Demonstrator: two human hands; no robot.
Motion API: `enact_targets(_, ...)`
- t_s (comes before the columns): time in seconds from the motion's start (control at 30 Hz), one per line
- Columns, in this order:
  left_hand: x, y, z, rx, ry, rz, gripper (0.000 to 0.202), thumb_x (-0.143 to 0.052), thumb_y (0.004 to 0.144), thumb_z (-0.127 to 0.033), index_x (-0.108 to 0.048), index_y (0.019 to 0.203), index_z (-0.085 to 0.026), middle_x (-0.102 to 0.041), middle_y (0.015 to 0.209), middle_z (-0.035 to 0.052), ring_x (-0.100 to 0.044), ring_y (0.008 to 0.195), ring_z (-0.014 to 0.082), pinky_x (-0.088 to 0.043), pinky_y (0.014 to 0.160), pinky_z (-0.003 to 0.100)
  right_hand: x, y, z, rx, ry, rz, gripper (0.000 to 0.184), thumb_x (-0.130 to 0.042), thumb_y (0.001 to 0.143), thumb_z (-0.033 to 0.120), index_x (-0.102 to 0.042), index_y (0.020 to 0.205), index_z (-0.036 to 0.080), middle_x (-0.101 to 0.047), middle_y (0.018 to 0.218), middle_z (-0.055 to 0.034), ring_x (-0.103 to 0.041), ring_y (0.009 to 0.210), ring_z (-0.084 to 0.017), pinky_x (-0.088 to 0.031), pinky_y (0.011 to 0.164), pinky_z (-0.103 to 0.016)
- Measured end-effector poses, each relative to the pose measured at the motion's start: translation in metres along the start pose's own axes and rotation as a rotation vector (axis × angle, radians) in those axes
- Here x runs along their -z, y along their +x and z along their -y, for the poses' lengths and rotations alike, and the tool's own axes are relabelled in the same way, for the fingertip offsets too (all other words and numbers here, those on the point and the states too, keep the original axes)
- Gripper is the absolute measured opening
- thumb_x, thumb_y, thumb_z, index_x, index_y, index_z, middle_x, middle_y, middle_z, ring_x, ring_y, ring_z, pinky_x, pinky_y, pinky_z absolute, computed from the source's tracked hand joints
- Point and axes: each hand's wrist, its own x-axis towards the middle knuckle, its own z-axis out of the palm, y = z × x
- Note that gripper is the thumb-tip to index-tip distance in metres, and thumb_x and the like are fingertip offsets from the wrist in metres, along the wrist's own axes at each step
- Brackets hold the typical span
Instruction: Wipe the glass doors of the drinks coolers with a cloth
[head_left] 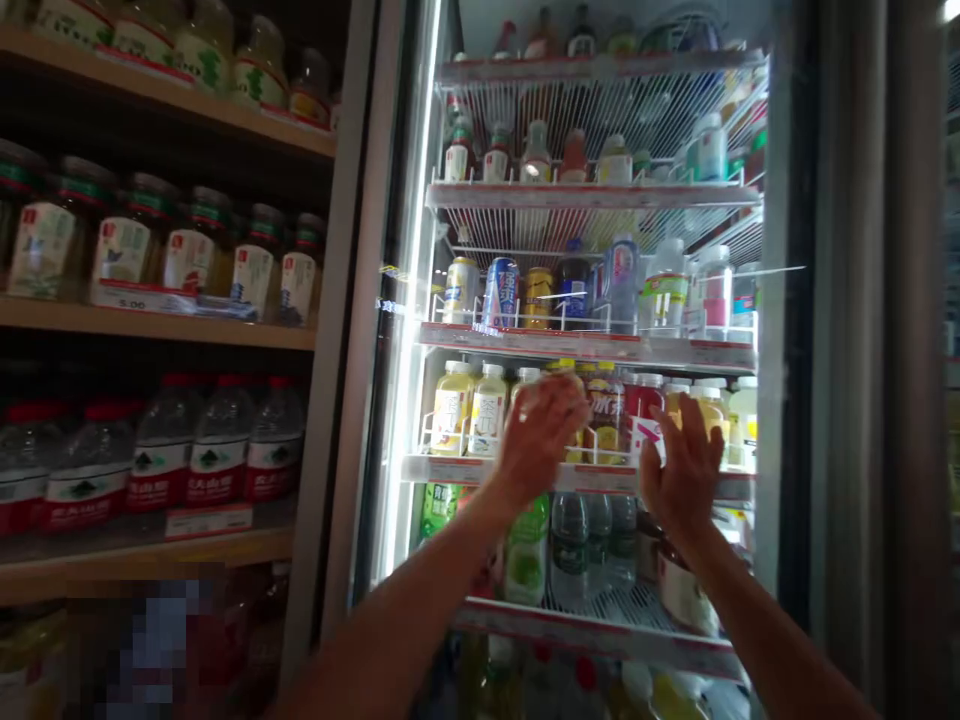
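Note:
I face an open drinks cooler. My left hand (538, 435) reaches to the third wire shelf (450, 468) and lies against a yellow-capped bottle (564, 372) in the middle of the row. Its fingers are smeared by motion, so I cannot tell its grip. My right hand (681, 470) is raised beside it with its fingers stretched up and apart, holding nothing, in front of a red-labelled bottle (642, 405) and pale yellow bottles (711, 405). Two more yellow bottles (471, 408) stand left of my left hand.
Cans (501, 292) and bottles fill the cooler shelf above, and water and green bottles (526, 550) stand below. The cooler's door frame (855, 350) rises at the right. Wooden shelves (150, 325) on the left carry jars (120, 240) and red-capped water bottles (217, 445).

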Motion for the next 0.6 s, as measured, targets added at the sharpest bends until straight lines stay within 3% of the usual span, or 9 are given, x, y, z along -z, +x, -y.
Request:
enact_targets(0.07,0.031,-0.023,0.051,0.173,0.158,-0.143,0.043,-0.034,0.087,-0.012,-0.047,0.125,-0.027,-0.051,0.131,0.0053,-0.036,0.129,0.0196,-0.021,0.11,0.049,-0.001,-0.003,-0.001,0.01,-0.016,0.018,0.044,-0.041,0.086,0.025,-0.044,0.129,0.019,-0.038,0.141,-0.0131,-0.031,0.132,-0.025,-0.021,0.106,-0.049)
enact_targets(0.13,0.05,-0.038,0.083,0.448,0.268,-0.343,0.044,-0.037,0.086,-0.014,-0.042,0.13,-0.02,-0.042,0.138,0.0111,-0.029,0.133,0.023,-0.02,0.11,0.051,-0.002,-0.005,0.0,0.004,-0.035,0.023,0.044,-0.041,0.086,0.027,-0.043,0.129,0.019,-0.039,0.14,-0.0129,-0.03,0.133,-0.026,-0.021,0.106,-0.05)
enact_targets(0.17,0.05,-0.04,0.085,0.507,0.275,-0.409,0.046,-0.038,0.085,-0.014,-0.04,0.131,-0.017,-0.037,0.141,0.0126,-0.025,0.135,0.0239,-0.02,0.111,0.051,-0.002,-0.005,0.002,-0.004,-0.045,0.028,0.045,-0.041,0.086,0.029,-0.043,0.129,0.018,-0.039,0.14,-0.0132,-0.03,0.133,-0.027,-0.021,0.106,-0.05)
enact_targets(0.23,0.035,-0.033,0.064,0.444,0.197,-0.396,0.045,-0.039,0.085,-0.014,-0.042,0.13,-0.017,-0.033,0.143,0.0106,-0.018,0.137,0.0237,-0.02,0.111,0.05,-0.003,-0.006,0.004,-0.022,-0.058,0.031,0.045,-0.039,0.087,0.031,-0.044,0.129,0.016,-0.039,0.14,-0.0142,-0.029,0.133,-0.028,-0.021,0.106,-0.051)
enact_targets(0.33,-0.003,-0.014,0.009,0.17,-0.003,-0.188,0.041,-0.041,0.086,-0.014,-0.048,0.124,-0.027,-0.038,0.139,0.0052,-0.02,0.137,0.0234,-0.023,0.111,0.05,-0.004,-0.007,0.003,-0.022,-0.059,0.023,0.046,-0.037,0.087,0.032,-0.044,0.13,0.016,-0.04,0.139,-0.0143,-0.03,0.133,-0.028,-0.021,0.105,-0.05)
enact_targets(0.4,-0.01,-0.012,-0.003,0.061,-0.095,-0.069,0.041,-0.044,0.085,-0.015,-0.048,0.124,-0.027,-0.041,0.138,0.005,-0.023,0.136,0.0235,-0.026,0.11,0.048,-0.004,-0.007,0.001,0.002,-0.053,0.018,0.046,-0.038,0.087,0.033,-0.044,0.13,0.017,-0.041,0.139,-0.0132,-0.032,0.132,-0.028,-0.022,0.105,-0.05)
enact_targets(0.47,0.004,-0.018,0.016,0.117,-0.062,-0.109,0.04,-0.042,0.086,-0.015,-0.049,0.123,-0.028,-0.044,0.135,0.004,-0.027,0.134,0.0228,-0.026,0.11,0.047,-0.004,-0.008,0.002,0.01,-0.058,0.01,0.046,-0.039,0.087,0.033,-0.044,0.13,0.018,-0.041,0.139,-0.0126,-0.033,0.131,-0.028,-0.023,0.105,-0.049)
enact_targets(0.53,0.023,-0.025,0.049,0.302,0.084,-0.323,0.037,-0.04,0.088,-0.016,-0.05,0.122,-0.027,-0.046,0.133,0.0041,-0.031,0.132,0.0219,-0.026,0.11,0.048,-0.003,-0.008,0.005,-0.002,-0.076,0.012,0.046,-0.039,0.087,0.031,-0.043,0.131,0.018,-0.04,0.14,-0.013,-0.032,0.132,-0.028,-0.023,0.105,-0.05)
enact_targets(0.6,0.029,-0.025,0.067,0.472,0.166,-0.492,0.037,-0.037,0.089,-0.017,-0.047,0.125,-0.022,-0.034,0.141,0.0077,-0.025,0.135,0.024,-0.022,0.111,0.052,-0.004,-0.008,0.01,-0.022,-0.097,0.014,0.048,-0.038,0.087,0.029,-0.04,0.133,0.018,-0.038,0.141,-0.0131,-0.03,0.133,-0.027,-0.022,0.106,-0.05)
